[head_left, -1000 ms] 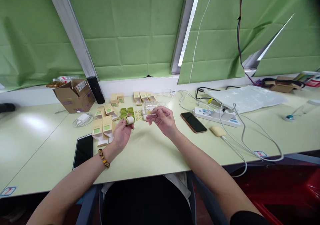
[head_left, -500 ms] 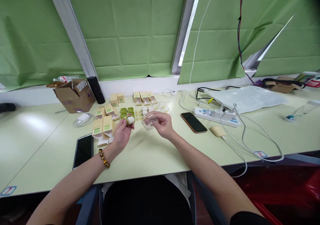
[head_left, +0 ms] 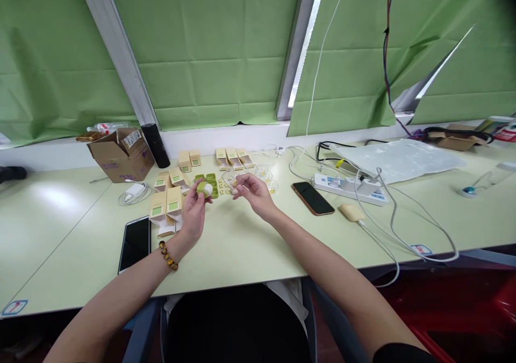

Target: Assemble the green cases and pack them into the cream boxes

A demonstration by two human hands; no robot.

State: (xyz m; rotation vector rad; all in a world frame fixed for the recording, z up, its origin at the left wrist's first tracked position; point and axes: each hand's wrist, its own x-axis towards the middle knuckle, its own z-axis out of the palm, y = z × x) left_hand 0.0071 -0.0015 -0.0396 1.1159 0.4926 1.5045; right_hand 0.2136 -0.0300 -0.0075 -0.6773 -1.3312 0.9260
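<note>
My left hand (head_left: pixel 194 212) is closed around a small green holder (head_left: pixel 201 188) with a white rounded piece (head_left: pixel 208 189) sitting in it. To its right, my right hand (head_left: pixel 253 194) is raised over the table with thumb and fingers pinched together; whatever is between the fingertips is too small to make out. A clear plastic cup (head_left: pixel 228 178) shows just behind those fingertips. Green compartments (head_left: pixel 214 187) lie beyond my left hand, and small yellow pieces (head_left: pixel 221 183) lie in rows beside them. More clear plastic cups (head_left: pixel 264 172) stand behind my right hand.
Open cardboard boxes with green labels (head_left: pixel 174 207) stand left of my hands, others (head_left: pixel 234 159) at the back. A phone (head_left: pixel 135 243) lies front left, another phone (head_left: pixel 313 197) to the right. Beyond are a power strip (head_left: pixel 350 187), loose cables and a brown carton (head_left: pixel 123 156).
The clear plastic cup has left my right hand's grip and is now behind its fingertips. My left hand has tilted the green holder and moved it slightly left.
</note>
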